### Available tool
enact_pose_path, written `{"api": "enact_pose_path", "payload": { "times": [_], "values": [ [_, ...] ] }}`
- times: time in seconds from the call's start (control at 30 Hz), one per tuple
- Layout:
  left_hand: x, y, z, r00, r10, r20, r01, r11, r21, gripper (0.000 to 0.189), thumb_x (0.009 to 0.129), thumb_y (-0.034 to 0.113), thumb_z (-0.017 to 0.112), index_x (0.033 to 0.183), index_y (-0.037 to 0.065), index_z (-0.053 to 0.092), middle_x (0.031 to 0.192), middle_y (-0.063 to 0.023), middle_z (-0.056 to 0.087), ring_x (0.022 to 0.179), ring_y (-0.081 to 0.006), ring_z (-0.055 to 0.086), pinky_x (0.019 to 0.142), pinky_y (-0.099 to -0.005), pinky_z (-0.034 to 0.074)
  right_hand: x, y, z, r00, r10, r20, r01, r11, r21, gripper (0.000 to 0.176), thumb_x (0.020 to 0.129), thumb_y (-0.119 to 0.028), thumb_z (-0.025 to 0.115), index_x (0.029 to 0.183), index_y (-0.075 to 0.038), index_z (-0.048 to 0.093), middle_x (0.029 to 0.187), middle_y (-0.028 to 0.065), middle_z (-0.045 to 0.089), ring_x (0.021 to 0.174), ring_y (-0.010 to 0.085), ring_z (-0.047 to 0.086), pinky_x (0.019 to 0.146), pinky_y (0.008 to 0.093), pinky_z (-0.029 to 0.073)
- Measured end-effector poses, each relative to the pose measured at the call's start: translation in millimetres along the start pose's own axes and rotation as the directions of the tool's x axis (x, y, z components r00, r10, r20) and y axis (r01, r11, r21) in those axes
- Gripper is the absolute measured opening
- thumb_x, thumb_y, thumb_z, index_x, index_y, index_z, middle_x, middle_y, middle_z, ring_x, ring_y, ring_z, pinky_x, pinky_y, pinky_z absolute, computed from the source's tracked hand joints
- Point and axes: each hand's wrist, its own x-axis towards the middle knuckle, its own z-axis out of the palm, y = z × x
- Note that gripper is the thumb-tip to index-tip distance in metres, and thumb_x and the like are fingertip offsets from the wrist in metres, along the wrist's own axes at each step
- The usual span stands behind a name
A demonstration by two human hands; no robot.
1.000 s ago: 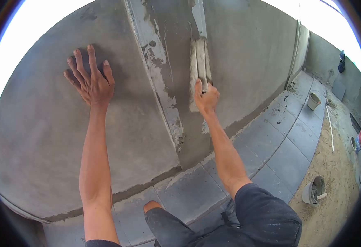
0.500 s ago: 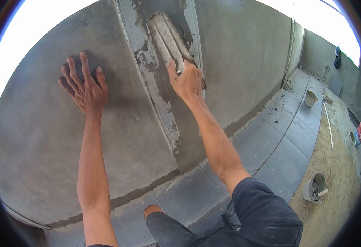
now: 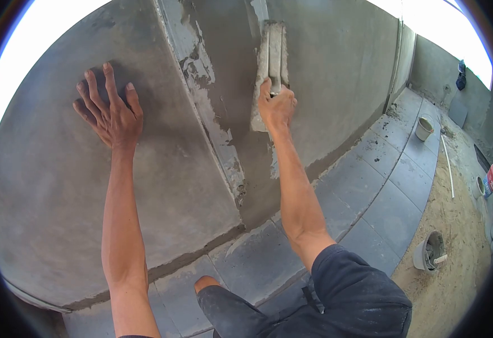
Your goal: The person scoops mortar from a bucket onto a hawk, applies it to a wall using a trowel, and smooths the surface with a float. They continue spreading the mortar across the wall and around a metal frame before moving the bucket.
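My right hand (image 3: 278, 106) is closed round the handle of a long metal trowel (image 3: 271, 53), which stands nearly upright against the grey wall (image 3: 336, 73). The trowel covers part of the right edge of a darker vertical strip of plaster (image 3: 232, 67). Left of that strip runs a straight ridge (image 3: 193, 107) with pale, patchy plaster beside it. My left hand (image 3: 111, 112) rests on the smooth wall further left, fingers spread, with nothing in it.
Grey floor tiles (image 3: 359, 169) run along the wall's foot. To the right, a bucket (image 3: 429, 253) with a tool in it stands on sandy ground (image 3: 455, 225). Another bucket (image 3: 424, 128) is further back on the tiles, near a thin white rod (image 3: 447, 166).
My right hand has moved the trowel to the right and turned it more upright, uncovering the strip's middle. My left hand has shifted slightly up and left in view.
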Motion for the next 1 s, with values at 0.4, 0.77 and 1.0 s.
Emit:
{"api": "enact_pose_path", "payload": {
  "times": [0.4,0.77,1.0],
  "values": [
    [-2,-3,7,0.999,0.03,-0.022,-0.029,0.999,0.019,0.057,0.096,0.046,0.04,0.149,0.027,0.026,0.153,-0.0108,0.02,0.143,-0.0333,0.012,0.114,-0.0553,0.006,-131,134,-12,0.967,-0.028,0.252,-0.014,0.987,0.161,0.041,0.09,-0.035,0.06,0.084,0.006,0.064,0.061,0.0188,0.059,0.053,0.0272,0.055,0.057,0.0375,0.045],
    [-3,-8,11,0.997,0.07,-0.043,-0.068,0.997,0.037,0.058,0.096,0.047,0.041,0.148,0.028,0.026,0.151,-0.0112,0.018,0.142,-0.0349,0.014,0.112,-0.0589,0.009,-77,77,24,0.946,-0.229,0.229,0.179,0.959,0.219,0.042,0.091,-0.035,0.059,0.076,0.004,0.06,0.056,0.0167,0.053,0.05,0.0256,0.045,0.053,0.0372,0.042],
    [-1,-9,15,0.992,0.085,-0.089,-0.082,0.996,0.036,0.058,0.095,0.048,0.041,0.148,0.028,0.027,0.151,-0.0117,0.02,0.141,-0.0355,0.017,0.112,-0.059,0.011,-113,153,-4,0.99,-0.142,0.015,0.141,0.988,0.063,0.037,0.09,-0.029,0.061,0.073,0.003,0.06,0.06,0.0186,0.059,0.055,0.0361,0.058,0.057,0.0409,0.045]
  ]
}}
